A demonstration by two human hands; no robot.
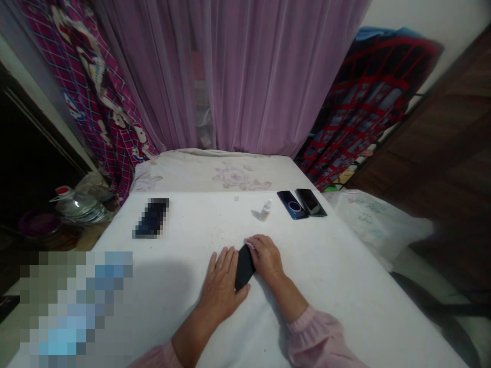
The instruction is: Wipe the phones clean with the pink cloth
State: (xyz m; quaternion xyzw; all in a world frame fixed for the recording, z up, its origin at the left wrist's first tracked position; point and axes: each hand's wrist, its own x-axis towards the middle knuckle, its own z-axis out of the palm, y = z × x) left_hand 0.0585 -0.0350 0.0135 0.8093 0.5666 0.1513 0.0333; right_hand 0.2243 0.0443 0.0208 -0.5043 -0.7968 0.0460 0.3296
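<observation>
Pink sleeves (320, 337), gathered at the cuff, enter from the bottom edge, over a white-covered table (345, 276); a pixelated patch (76, 306) hides whatever is at lower left. Beyond the sleeves, the left hand (222, 286) lies with fingers nearly straight and together along the left side of a dark, flat, phone-like slab (244, 268), its thumb at the near corner; whether it grips or only presses, I cannot tell. The slab rests tilted between the two hands. On its far right side, the right hand (266, 258) is curled narrow, pinching what seems to be a scrap of pink cloth (251, 246) against the far corner.

This looks like wiping. To do it well, the left hand should brace the slab without covering the surface, while the cloth stays flat under the fingertips and moves in light, even strokes out to the edges. Faint specks (217, 239) dot the table just past the hands; keeping the cloth off them should avoid scratches.

Farther off, a pixelated dark device (151, 219) lies at left, a small white bottle (265, 210) stands right of centre, and two phones lie side by side at right: a blue phone (293, 205) and a black phone (311, 203). Mauve curtains (249, 76) hang behind.
</observation>
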